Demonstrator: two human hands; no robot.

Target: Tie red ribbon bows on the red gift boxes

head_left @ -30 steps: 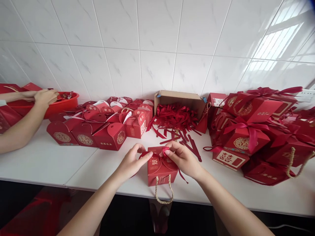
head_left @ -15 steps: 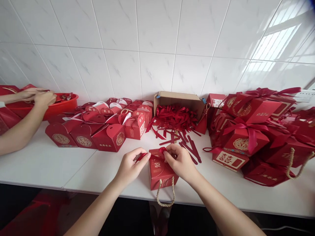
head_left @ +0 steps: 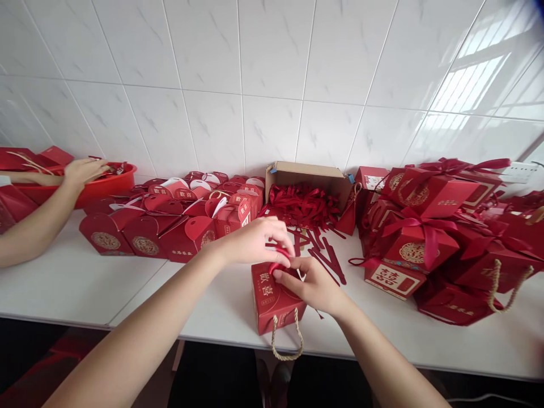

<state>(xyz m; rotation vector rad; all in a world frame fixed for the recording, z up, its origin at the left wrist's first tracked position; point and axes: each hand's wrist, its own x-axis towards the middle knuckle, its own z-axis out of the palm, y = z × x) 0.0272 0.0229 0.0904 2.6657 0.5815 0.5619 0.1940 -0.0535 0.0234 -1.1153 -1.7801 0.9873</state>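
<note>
A red gift box with gold lettering stands near the table's front edge, its twisted rope handle hanging toward me. Over its top, my left hand reaches across, fingers curled round a dark red ribbon. My right hand pinches the same ribbon low against the lid. Both hands are close together, so part of the ribbon and its loop is hidden behind the fingers.
Behind the box, loose ribbon strips lie before a cardboard box full of ribbons. Several unribboned red boxes stand left; ribboned ones are piled right. At far left a co-worker's hand is over a red basin.
My left hand has moved right and up, from beside the box to over its top, bringing the ribbon ends together. The co-worker's hand has shifted right over the basin.
</note>
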